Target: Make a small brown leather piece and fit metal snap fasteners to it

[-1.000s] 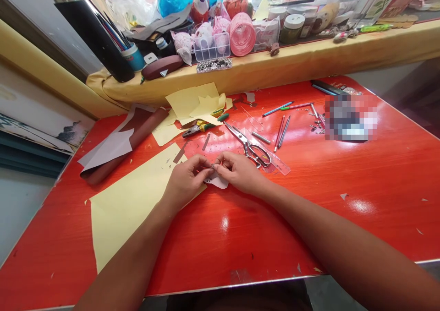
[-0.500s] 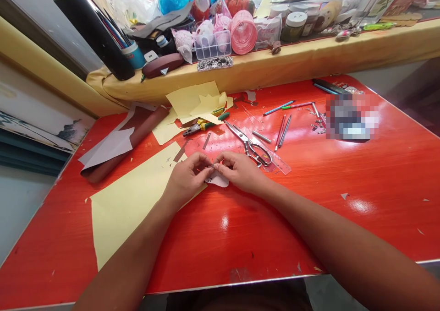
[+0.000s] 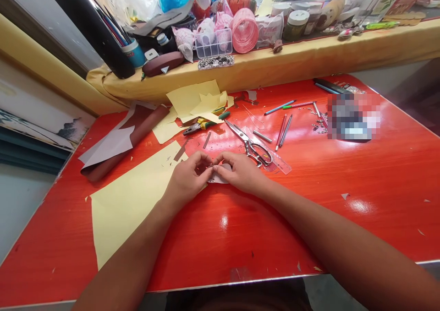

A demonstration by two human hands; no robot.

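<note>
Both hands meet over the red table, thumbs and fingertips close together. My left hand [image 3: 188, 177] is closed in a pinch on the left part of a small pale piece [image 3: 220, 176] with dark marks near its left side. From the right, my right hand [image 3: 242, 171] pinches the same piece, its thumb lying across it. What lies between the fingertips is too small to make out. Just beyond my right hand are silver scissors [image 3: 248, 142] and a clear ruler [image 3: 282, 164]. A large yellow sheet [image 3: 134, 201] extends beside and under my left forearm.
Pliers [image 3: 202, 125] lie by yellow paper scraps [image 3: 194, 101]. A brown roll [image 3: 140, 139] rests at the left. Pens [image 3: 285, 130] and small metal rings [image 3: 319, 128] are at the right. Jars, a clear box [image 3: 213, 43] and a black tube [image 3: 96, 36] stand on the sill [image 3: 275, 63].
The pale piece has turned and shifted slightly up and right between my fingers, and more of it shows behind my right thumb. My hands have barely moved.
</note>
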